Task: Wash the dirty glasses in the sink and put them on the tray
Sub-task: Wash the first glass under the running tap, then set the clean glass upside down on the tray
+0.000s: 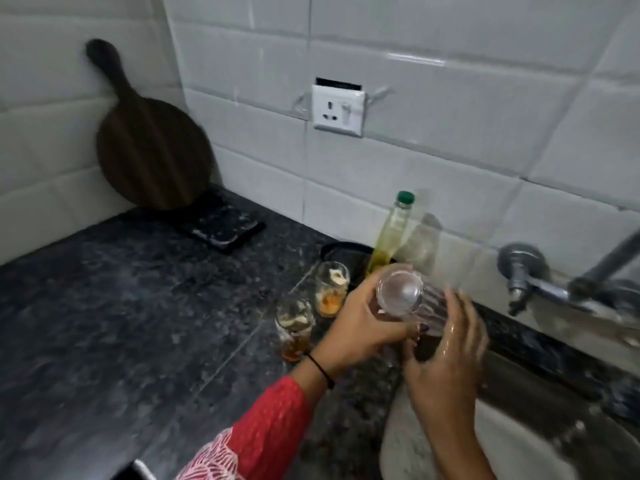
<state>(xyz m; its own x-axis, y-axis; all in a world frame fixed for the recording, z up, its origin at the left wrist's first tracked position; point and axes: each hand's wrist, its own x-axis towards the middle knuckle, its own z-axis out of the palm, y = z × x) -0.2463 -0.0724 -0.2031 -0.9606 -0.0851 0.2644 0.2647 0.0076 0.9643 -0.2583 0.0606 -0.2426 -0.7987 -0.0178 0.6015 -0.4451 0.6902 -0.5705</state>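
Two dirty glasses [313, 313] with orange bits stand on the dark counter [121, 306] beside the left hand [360, 327], whose fingers wrap a clear glass [408, 299] while the wet right hand [450, 355] spreads open against it.

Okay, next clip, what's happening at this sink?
A person is washing glasses. The left hand holds a clear ribbed glass on its side, and the wet right hand is at its other end, at the edge of the sink. Two dirty glasses with orange residue stand on the dark countertop to the left, near a green-capped bottle. No tray is clearly identifiable.
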